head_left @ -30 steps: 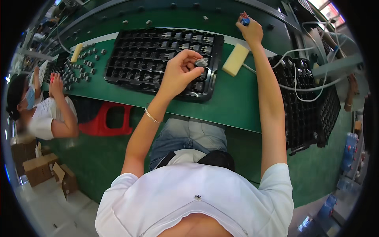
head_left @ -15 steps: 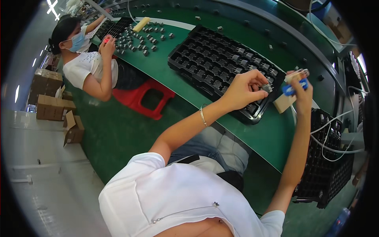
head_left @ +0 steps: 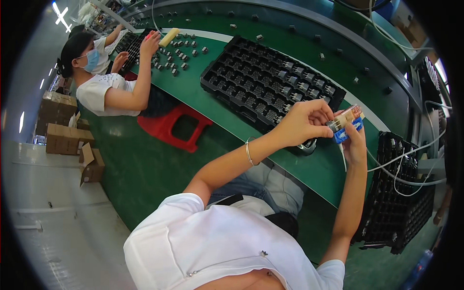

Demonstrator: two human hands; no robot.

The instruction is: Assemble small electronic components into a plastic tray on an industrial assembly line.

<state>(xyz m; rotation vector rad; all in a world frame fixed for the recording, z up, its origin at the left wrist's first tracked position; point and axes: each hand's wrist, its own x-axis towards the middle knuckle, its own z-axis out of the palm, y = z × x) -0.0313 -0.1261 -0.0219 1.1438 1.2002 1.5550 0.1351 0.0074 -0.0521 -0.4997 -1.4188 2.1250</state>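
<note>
Head view — left fingers (head_left: 321, 131) pinch grey component (head_left: 333, 126) (pronged).

The left forearm (head_left: 231, 163) extends from lower center toward right of center; the left hand (head_left: 300, 123) holds its fingers (head_left: 316, 105) in a pinch. The right forearm (head_left: 351, 199) stands near-vertical, lower right; the right hand (head_left: 356, 146) grips alongside.

Pronged component (head_left: 333, 125): dark grey body, silvery pins; handheld fixture (head_left: 349, 135): bright blue with white markings, tan and coppery above. Compartment tray (head_left: 227, 99): black, cell floors finely gridded; worktop (head_left: 191, 89): plain green. Stool (head_left: 162, 124): red; sponge block (head_left: 169, 37): pale yellow; wearer's shirt (head_left: 227, 241): plain white; co-worker's shirt (head_left: 107, 83): white, bluish spots; face mask (head_left: 90, 61): light blue.
</note>
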